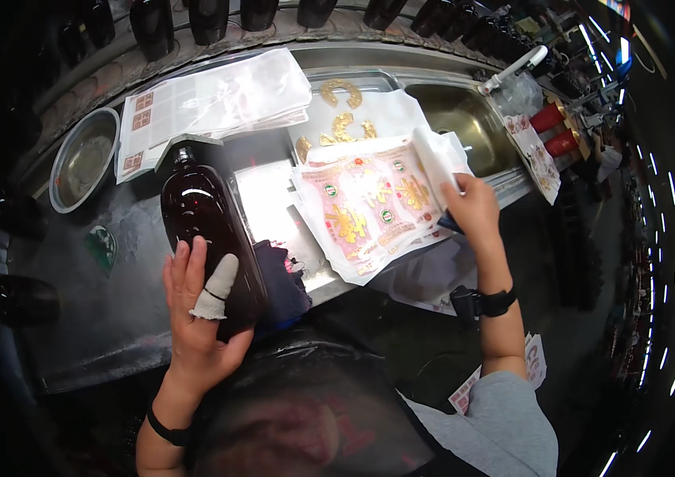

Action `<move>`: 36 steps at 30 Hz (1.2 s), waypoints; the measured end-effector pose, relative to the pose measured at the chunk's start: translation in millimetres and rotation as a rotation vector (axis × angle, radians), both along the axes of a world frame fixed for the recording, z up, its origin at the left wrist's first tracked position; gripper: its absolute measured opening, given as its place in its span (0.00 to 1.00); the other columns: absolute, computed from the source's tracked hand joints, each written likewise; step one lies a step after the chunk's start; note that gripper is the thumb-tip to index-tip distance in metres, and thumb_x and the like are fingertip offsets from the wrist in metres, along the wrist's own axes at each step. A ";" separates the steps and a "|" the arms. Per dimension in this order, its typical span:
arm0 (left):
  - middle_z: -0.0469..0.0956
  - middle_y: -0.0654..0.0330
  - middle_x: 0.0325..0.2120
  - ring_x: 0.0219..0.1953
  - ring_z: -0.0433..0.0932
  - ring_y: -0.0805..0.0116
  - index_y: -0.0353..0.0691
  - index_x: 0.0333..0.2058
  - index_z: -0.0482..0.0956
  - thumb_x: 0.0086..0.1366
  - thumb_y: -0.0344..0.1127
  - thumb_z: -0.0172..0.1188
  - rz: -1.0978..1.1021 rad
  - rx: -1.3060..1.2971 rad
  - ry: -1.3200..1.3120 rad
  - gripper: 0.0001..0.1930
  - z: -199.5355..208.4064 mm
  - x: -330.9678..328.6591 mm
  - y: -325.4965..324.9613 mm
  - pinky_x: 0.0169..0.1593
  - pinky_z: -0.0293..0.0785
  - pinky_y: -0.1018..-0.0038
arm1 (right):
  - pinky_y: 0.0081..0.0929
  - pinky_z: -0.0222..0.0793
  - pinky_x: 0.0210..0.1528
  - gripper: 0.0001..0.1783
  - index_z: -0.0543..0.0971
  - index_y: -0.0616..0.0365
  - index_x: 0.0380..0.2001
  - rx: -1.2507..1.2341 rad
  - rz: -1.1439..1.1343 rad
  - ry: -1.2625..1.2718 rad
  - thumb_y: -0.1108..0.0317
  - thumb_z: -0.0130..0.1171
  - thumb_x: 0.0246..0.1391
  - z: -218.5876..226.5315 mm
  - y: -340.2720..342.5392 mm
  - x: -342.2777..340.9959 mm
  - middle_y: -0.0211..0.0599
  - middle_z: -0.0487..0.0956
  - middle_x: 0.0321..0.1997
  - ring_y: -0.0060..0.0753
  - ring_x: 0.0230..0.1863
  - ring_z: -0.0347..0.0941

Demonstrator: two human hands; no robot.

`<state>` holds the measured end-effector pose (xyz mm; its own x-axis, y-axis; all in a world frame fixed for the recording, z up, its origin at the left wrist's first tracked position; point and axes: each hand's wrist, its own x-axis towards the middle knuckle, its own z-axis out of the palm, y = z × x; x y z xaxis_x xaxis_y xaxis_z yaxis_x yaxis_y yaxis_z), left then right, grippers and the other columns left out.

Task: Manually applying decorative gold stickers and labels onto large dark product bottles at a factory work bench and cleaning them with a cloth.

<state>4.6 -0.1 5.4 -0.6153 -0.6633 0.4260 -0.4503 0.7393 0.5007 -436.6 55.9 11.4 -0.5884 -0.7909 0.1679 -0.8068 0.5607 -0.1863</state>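
A large dark brown glossy bottle (198, 199) lies on the metal worktop, its neck pointing away from me. My left hand (198, 310) rests against its near part, fingers stretched out; one finger wears a pale cloth finger cover (216, 290). My right hand (474, 208) is closed at the right edge of a stack of decal sheets (369, 208) with gold characters and small green round marks. It pinches the curled-up translucent cover sheet (439, 163). A dark blue flat piece (450, 222) shows under that hand; its kind is unclear.
A dark cloth (280, 282) lies right of the bottle, a basin (87, 163) at the left. Beyond stand a white paper stack (226, 95) and loose gold decals (344, 127). A sink (464, 119) with a faucet (516, 70) is at the right. Several dark bottles (208, 20) line the back.
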 end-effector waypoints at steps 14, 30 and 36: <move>0.36 0.44 0.75 0.76 0.41 0.50 0.33 0.73 0.39 0.52 0.61 0.69 -0.001 0.184 0.134 0.63 -19.4 12.8 -10.6 0.74 0.41 0.59 | 0.43 0.75 0.47 0.35 0.83 0.69 0.39 -0.335 -0.983 0.072 0.40 0.63 0.51 -100.4 268.7 -180.5 0.56 0.84 0.39 0.53 0.43 0.82; 0.33 0.42 0.74 0.75 0.45 0.44 0.42 0.73 0.44 0.42 0.35 0.74 0.019 0.273 0.225 0.62 -9.8 2.0 -3.7 0.72 0.53 0.59 | 0.42 0.74 0.48 0.22 0.83 0.54 0.43 -0.082 0.214 0.023 0.57 0.68 0.44 0.5 -53.8 -68.6 0.42 0.81 0.42 0.46 0.46 0.79; 0.34 0.41 0.74 0.74 0.48 0.44 0.45 0.73 0.45 0.42 0.35 0.75 0.007 0.295 0.222 0.62 -11.1 3.4 -8.3 0.70 0.58 0.59 | 0.41 0.75 0.52 0.33 0.80 0.51 0.51 0.149 0.250 0.100 0.52 0.74 0.40 -19.9 -94.3 -93.6 0.43 0.79 0.53 0.48 0.52 0.77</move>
<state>8.0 -8.4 -5.7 -0.5243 -0.7815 0.3382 -0.3110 0.5454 0.7783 -530.2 -38.3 -8.4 -0.3586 -0.9295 0.0866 -0.9335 0.3574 -0.0297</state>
